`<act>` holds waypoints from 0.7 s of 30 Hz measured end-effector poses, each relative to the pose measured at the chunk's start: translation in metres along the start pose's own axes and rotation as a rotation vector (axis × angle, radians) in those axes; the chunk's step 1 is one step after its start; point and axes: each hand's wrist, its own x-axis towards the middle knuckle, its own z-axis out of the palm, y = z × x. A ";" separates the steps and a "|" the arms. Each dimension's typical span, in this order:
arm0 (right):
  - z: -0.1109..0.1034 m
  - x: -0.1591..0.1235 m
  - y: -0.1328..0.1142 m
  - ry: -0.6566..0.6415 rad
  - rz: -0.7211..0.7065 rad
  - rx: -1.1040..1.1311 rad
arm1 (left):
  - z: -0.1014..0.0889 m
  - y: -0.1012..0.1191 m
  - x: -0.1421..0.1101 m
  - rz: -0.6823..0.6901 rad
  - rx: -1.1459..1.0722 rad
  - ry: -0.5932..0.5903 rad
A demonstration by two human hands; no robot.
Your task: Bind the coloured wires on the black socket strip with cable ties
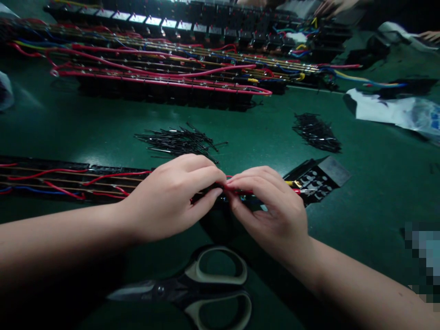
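Observation:
A long black power-strip-like assembly [65, 183] with brass rails and red and blue wires lies across the green table in front of me. My left hand [172, 197] is closed over its middle, thumb and index fingertip bent towards each other; what is between them is hidden. Right beside those fingertips, my right hand [275, 206] pinches a red wire [247, 191] on the assembly. The fingertips of both hands nearly touch. At the right end sits a black end block [314, 181] with several metal contacts and a yellow wire.
Scissors [185, 291] lie nearest me. Beyond the assembly are two piles of black cable ties [180, 141] [316, 133]. More wired strips [165, 73] fill the back. A plastic bag [395, 112] lies at right. Another person's hand [337, 7] shows at the top right.

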 end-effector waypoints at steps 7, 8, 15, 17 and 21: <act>0.000 0.000 0.001 -0.010 -0.010 -0.003 | 0.002 -0.002 0.001 0.009 0.007 0.013; 0.000 0.000 0.001 -0.013 -0.015 -0.004 | 0.002 -0.002 0.001 0.008 0.007 0.013; 0.001 0.000 0.002 -0.016 -0.024 -0.003 | 0.001 -0.001 0.001 -0.007 -0.001 0.002; 0.001 0.000 0.001 -0.024 -0.019 -0.008 | 0.000 -0.001 0.001 -0.011 -0.001 0.003; 0.000 -0.001 0.001 -0.039 -0.003 -0.032 | 0.000 -0.001 0.001 -0.026 0.001 0.012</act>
